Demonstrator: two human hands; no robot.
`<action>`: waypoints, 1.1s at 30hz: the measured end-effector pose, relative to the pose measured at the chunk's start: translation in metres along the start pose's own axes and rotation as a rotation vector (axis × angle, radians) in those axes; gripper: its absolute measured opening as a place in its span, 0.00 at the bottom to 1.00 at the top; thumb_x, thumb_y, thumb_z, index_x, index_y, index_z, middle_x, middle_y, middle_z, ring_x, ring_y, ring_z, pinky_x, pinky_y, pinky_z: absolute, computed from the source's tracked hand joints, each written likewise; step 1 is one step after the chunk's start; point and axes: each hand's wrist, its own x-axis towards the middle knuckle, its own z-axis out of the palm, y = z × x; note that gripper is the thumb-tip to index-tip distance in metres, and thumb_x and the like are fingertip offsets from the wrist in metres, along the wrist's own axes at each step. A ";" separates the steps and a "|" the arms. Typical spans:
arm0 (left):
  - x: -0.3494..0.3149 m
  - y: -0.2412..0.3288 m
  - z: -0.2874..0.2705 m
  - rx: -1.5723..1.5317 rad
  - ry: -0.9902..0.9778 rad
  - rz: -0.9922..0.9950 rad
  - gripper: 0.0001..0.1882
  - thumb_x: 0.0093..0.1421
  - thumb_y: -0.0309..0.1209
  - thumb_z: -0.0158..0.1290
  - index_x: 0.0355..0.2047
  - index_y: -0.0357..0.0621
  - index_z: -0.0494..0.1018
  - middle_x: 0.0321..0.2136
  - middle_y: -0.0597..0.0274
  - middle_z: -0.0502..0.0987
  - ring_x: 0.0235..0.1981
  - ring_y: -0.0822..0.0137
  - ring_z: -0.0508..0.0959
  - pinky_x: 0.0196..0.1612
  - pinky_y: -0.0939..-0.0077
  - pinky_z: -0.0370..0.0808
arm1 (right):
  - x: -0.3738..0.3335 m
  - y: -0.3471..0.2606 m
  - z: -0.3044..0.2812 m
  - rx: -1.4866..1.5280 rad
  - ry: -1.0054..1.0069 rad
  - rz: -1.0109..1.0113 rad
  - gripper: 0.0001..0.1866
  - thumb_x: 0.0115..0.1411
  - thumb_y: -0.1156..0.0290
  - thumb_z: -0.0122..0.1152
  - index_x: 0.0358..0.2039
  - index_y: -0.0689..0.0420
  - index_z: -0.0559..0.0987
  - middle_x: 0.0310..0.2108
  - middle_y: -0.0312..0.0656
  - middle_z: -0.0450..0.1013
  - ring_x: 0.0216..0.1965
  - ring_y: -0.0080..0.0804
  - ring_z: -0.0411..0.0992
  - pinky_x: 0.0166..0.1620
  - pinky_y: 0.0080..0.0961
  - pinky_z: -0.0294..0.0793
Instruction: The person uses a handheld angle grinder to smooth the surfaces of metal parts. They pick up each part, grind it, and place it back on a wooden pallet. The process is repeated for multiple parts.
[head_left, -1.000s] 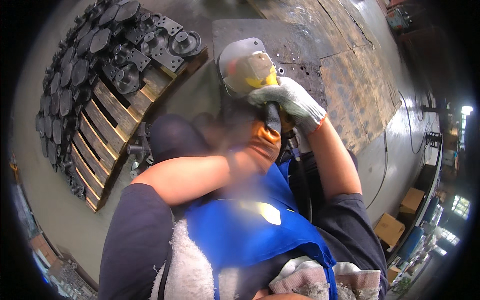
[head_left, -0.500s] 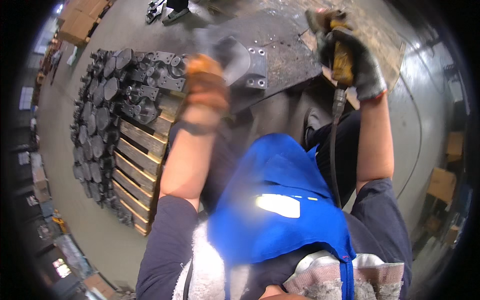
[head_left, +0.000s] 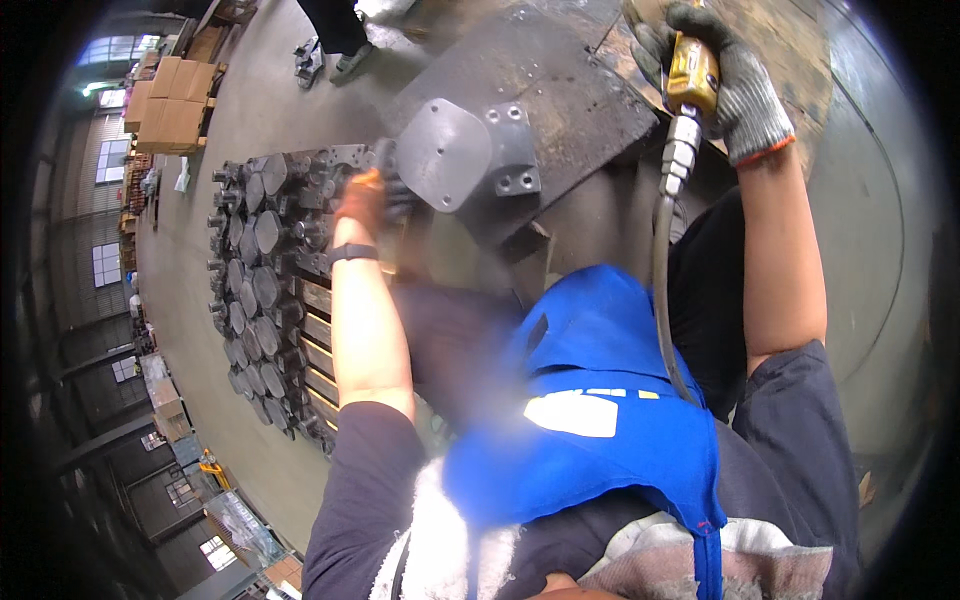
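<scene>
A grey metal part [head_left: 445,157] with a wide rounded plate and a smaller block with bolt holes rests on a dark steel plate [head_left: 560,80]. Just left of it is my left hand [head_left: 362,200], in an orange and dark glove, beside the stacked metal parts. Motion smears its fingers, so whether it holds anything is unclear. At the upper right, my right hand [head_left: 735,85], in a grey knitted glove, is closed round a yellow air tool [head_left: 693,75]. A metal coupling [head_left: 681,155] joins the tool to a hose [head_left: 661,270]; its working end is out of sight.
Several similar metal parts [head_left: 255,280] are stacked on a wooden pallet [head_left: 318,352] at my left. A person's shoe [head_left: 352,60] shows beyond the bench. Cardboard boxes [head_left: 175,105] stand at the far left. A thin cable [head_left: 895,230] curves across the floor at the right.
My left hand has moved left, away from the metal part, toward the stack. The part's rounded plate, partly smeared before, now shows sharply. My right hand still grips the air tool; the view has shifted.
</scene>
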 end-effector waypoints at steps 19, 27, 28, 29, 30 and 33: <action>-0.120 0.071 0.144 0.936 0.437 1.643 0.13 0.37 0.31 0.62 0.24 0.42 0.74 0.21 0.49 0.74 0.26 0.46 0.76 0.31 0.56 0.74 | 0.023 -0.002 0.000 -0.069 0.043 0.050 0.17 0.60 0.67 0.66 0.46 0.63 0.76 0.36 0.49 0.80 0.36 0.41 0.82 0.40 0.39 0.87; -0.112 -0.029 0.194 1.369 0.364 1.571 0.13 0.39 0.37 0.62 0.23 0.52 0.70 0.21 0.61 0.73 0.25 0.56 0.77 0.27 0.60 0.71 | 0.023 -0.005 -0.009 -0.104 0.055 0.106 0.17 0.60 0.67 0.66 0.45 0.63 0.77 0.35 0.49 0.80 0.36 0.42 0.81 0.41 0.40 0.86; -0.114 -0.035 0.196 1.378 0.342 1.572 0.12 0.40 0.37 0.61 0.23 0.53 0.69 0.20 0.62 0.73 0.24 0.57 0.77 0.26 0.61 0.70 | 0.023 -0.006 -0.011 -0.104 0.058 0.114 0.17 0.60 0.67 0.65 0.45 0.63 0.77 0.35 0.49 0.80 0.36 0.42 0.81 0.41 0.40 0.86; -0.118 -0.040 0.194 1.418 0.262 1.436 0.11 0.44 0.38 0.61 0.26 0.50 0.75 0.24 0.60 0.77 0.27 0.55 0.79 0.30 0.60 0.75 | 0.025 -0.006 -0.011 -0.103 0.058 0.122 0.17 0.60 0.67 0.65 0.45 0.63 0.77 0.35 0.49 0.80 0.36 0.42 0.81 0.41 0.40 0.86; -0.122 -0.040 0.192 1.262 0.226 1.351 0.12 0.45 0.39 0.62 0.29 0.49 0.77 0.26 0.58 0.79 0.30 0.54 0.81 0.33 0.59 0.76 | 0.026 -0.007 -0.014 -0.107 0.064 0.125 0.17 0.60 0.67 0.65 0.45 0.63 0.77 0.35 0.49 0.79 0.36 0.42 0.81 0.41 0.40 0.86; -0.134 -0.037 0.160 0.874 0.247 0.937 0.21 0.51 0.44 0.63 0.39 0.43 0.81 0.38 0.51 0.83 0.41 0.52 0.83 0.46 0.62 0.79 | 0.028 -0.007 -0.017 -0.115 0.073 0.147 0.17 0.60 0.67 0.65 0.45 0.63 0.77 0.35 0.49 0.79 0.36 0.43 0.81 0.41 0.41 0.86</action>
